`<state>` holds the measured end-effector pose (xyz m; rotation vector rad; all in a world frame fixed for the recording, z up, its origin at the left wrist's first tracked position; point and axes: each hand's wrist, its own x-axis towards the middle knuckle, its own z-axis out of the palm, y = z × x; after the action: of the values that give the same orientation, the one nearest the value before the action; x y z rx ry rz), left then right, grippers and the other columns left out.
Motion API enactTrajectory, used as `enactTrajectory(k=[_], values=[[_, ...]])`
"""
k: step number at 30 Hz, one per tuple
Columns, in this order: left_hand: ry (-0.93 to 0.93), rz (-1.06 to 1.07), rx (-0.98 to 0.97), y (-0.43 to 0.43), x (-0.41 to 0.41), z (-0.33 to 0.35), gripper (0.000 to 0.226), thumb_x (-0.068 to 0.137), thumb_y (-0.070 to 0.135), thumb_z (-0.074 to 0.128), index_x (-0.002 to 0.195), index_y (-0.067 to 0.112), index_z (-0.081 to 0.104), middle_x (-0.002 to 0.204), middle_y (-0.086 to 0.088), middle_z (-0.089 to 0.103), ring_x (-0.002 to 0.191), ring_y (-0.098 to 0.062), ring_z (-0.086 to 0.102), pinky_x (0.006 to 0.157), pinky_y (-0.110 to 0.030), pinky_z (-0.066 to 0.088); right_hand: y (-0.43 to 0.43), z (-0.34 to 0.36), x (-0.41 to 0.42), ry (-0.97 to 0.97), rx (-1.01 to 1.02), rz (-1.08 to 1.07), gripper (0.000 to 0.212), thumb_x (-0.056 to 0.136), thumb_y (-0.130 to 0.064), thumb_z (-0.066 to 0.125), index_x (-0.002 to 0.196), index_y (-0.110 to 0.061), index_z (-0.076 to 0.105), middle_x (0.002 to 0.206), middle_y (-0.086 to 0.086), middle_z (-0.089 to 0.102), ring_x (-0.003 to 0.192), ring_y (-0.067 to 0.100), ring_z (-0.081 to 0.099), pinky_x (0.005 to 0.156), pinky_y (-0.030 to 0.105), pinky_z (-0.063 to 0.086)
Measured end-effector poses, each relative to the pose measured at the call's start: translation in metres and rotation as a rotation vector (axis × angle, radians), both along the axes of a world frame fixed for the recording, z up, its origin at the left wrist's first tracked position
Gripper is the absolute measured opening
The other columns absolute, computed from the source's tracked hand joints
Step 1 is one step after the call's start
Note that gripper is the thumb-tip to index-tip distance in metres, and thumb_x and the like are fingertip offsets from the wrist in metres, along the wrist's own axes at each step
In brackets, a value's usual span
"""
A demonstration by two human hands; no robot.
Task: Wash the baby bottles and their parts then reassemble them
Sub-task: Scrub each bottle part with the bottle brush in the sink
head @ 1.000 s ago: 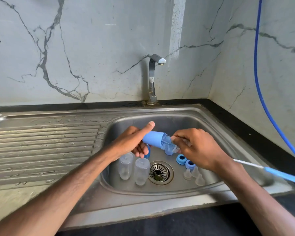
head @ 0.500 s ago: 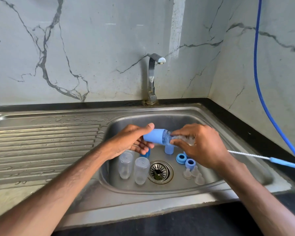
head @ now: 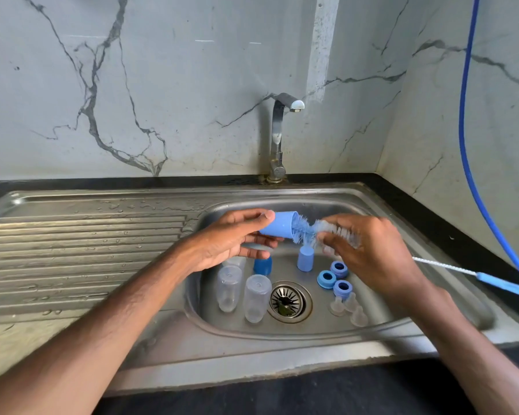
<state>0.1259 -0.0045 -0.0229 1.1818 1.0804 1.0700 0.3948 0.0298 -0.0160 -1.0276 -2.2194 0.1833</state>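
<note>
Over the sink basin (head: 432, 298), my left hand (head: 231, 241) grips a light blue bottle cap (head: 277, 224) lying on its side, mouth to the right. My right hand (head: 369, 250) holds the bottle brush (head: 327, 230) by its bristled head, whose tip is in the cap's mouth; its wire and blue handle (head: 504, 284) stick out to the right. On the basin floor stand clear bottles upside down (head: 253, 298), a dark blue cap (head: 262, 265), a light blue cap (head: 305, 259), three blue collar rings (head: 327, 279) and clear teats (head: 351, 308).
The tap (head: 277, 136) stands behind the basin with no water running. A wet ribbed draining board (head: 81, 256) lies to the left. A blue hose (head: 469, 145) hangs down the right wall. The drain strainer (head: 286, 301) sits mid-basin.
Both hands have risen slightly with the cap and brush. The brush head was pushed into the cap and is now drawn partly back out, more bristles showing.
</note>
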Motion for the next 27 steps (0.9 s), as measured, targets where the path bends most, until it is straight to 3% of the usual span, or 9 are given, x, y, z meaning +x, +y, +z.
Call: enactTrajectory(k=[3, 6, 8, 10, 13, 16, 19, 22, 27], values=[[-0.029, -0.077, 0.082, 0.001, -0.005, 0.002, 0.042, 0.097, 0.016, 0.066, 0.138, 0.014, 0.061, 0.124, -0.012, 0.069, 0.108, -0.021, 0.068, 0.085, -0.033, 0.061, -0.003, 0.003, -0.002, 0.035, -0.202, 0.065, 0.023, 0.105, -0.040, 0.056, 0.101, -0.023, 0.072, 0.065, -0.006, 0.071, 0.054, 0.017, 0.067, 0.060, 0.039, 0.057], [0.008, -0.048, 0.069, 0.001, -0.003, 0.000, 0.038, 0.097, 0.016, 0.067, 0.135, 0.013, 0.064, 0.119, -0.012, 0.070, 0.101, -0.019, 0.070, 0.084, -0.032, 0.061, -0.006, 0.004, -0.004, 0.061, -0.308, 0.084, 0.022, 0.102, -0.046, 0.060, 0.110, -0.028, 0.068, 0.078, -0.005, 0.075, 0.055, 0.015, 0.070, 0.060, 0.034, 0.056], [0.038, 0.052, 0.000, 0.001, 0.001, 0.000, 0.038, 0.095, 0.031, 0.070, 0.126, 0.009, 0.069, 0.106, -0.013, 0.073, 0.084, -0.018, 0.070, 0.074, -0.029, 0.062, -0.009, 0.005, -0.004, -0.040, -0.218, 0.041, 0.047, 0.084, -0.068, 0.072, 0.117, -0.036, 0.062, 0.097, -0.017, 0.073, 0.073, 0.004, 0.070, 0.067, 0.032, 0.055], [0.105, 0.126, -0.051, 0.001, 0.005, 0.000, 0.046, 0.094, 0.046, 0.067, 0.117, 0.006, 0.070, 0.098, -0.016, 0.077, 0.071, -0.016, 0.065, 0.063, -0.025, 0.060, -0.010, 0.004, -0.004, -0.179, -0.070, -0.007, 0.064, 0.070, -0.071, 0.082, 0.120, -0.040, 0.057, 0.107, -0.023, 0.063, 0.088, 0.001, 0.062, 0.072, 0.030, 0.050], [0.106, 0.155, -0.072, 0.001, 0.010, -0.003, 0.052, 0.093, 0.053, 0.066, 0.115, 0.005, 0.070, 0.095, -0.017, 0.077, 0.069, -0.015, 0.063, 0.056, -0.022, 0.055, -0.012, 0.005, -0.005, -0.233, 0.080, -0.045, 0.046, 0.079, -0.055, 0.082, 0.117, -0.037, 0.062, 0.105, -0.017, 0.067, 0.088, 0.016, 0.064, 0.070, 0.034, 0.050], [-0.013, 0.112, -0.049, 0.003, 0.014, -0.003, 0.046, 0.089, 0.042, 0.074, 0.118, 0.006, 0.071, 0.103, -0.014, 0.075, 0.077, -0.015, 0.065, 0.064, -0.023, 0.058, -0.013, 0.004, -0.007, -0.324, 0.133, -0.125, 0.021, 0.091, -0.052, 0.068, 0.091, -0.031, 0.064, 0.079, -0.009, 0.066, 0.071, 0.026, 0.057, 0.060, 0.034, 0.043], [-0.167, 0.056, 0.008, 0.006, 0.010, -0.001, 0.050, 0.084, 0.019, 0.077, 0.132, 0.008, 0.066, 0.114, -0.009, 0.072, 0.093, -0.017, 0.068, 0.089, -0.030, 0.061, -0.011, 0.002, -0.005, -0.282, -0.018, -0.077, 0.043, 0.098, -0.054, 0.057, 0.070, -0.021, 0.053, 0.059, -0.004, 0.057, 0.062, 0.030, 0.051, 0.056, 0.038, 0.038], [-0.284, 0.133, 0.029, 0.008, 0.003, 0.003, 0.049, 0.084, 0.011, 0.074, 0.132, 0.009, 0.064, 0.118, -0.010, 0.072, 0.108, -0.022, 0.069, 0.103, -0.038, 0.055, -0.008, 0.003, -0.001, -0.154, -0.132, -0.001, 0.059, 0.103, -0.057, 0.048, 0.065, -0.013, 0.056, 0.056, -0.003, 0.064, 0.055, 0.022, 0.056, 0.055, 0.037, 0.042], [-0.377, 0.352, 0.012, 0.014, -0.028, 0.001, 0.044, 0.094, 0.021, 0.069, 0.135, 0.010, 0.055, 0.138, -0.022, 0.063, 0.121, -0.032, 0.068, 0.104, -0.056, 0.052, -0.010, 0.005, 0.001, -0.153, -0.105, -0.081, 0.052, 0.100, -0.061, 0.051, 0.074, -0.016, 0.058, 0.060, -0.004, 0.064, 0.055, 0.021, 0.052, 0.052, 0.032, 0.035]])
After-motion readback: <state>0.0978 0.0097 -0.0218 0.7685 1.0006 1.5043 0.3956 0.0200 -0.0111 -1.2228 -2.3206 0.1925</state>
